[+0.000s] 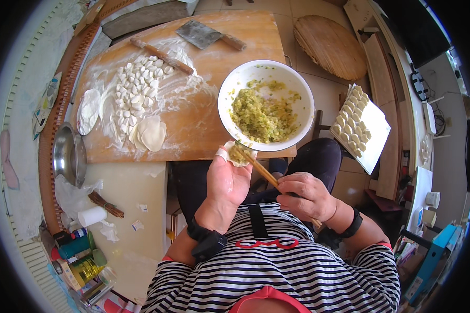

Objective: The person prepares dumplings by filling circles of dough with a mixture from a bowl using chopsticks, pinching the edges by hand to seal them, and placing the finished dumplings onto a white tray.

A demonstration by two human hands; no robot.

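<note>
My left hand (228,178) is palm up, its fingers curled under a round dumpling wrapper (249,154) with green filling on it. Closed around a pair of wooden chopsticks (262,171), my right hand (307,195) keeps their tips on the filling in the wrapper. Just beyond both hands, a white enamel bowl (304,93) holds chopped green-yellow filling (263,116) and sits at the wooden board's near right corner. Left of the bowl lies a small stack of flat wrappers (150,134) beside many small pieces of floured dough (136,91).
A rolling pin (164,56) and a cleaver (199,35) lie on the floured wooden board (203,133). To the right, a white tray (373,138) carries rows of folded dumplings (354,119). A metal basin (69,156) stands at the left. Behind is a round wooden lid (330,47).
</note>
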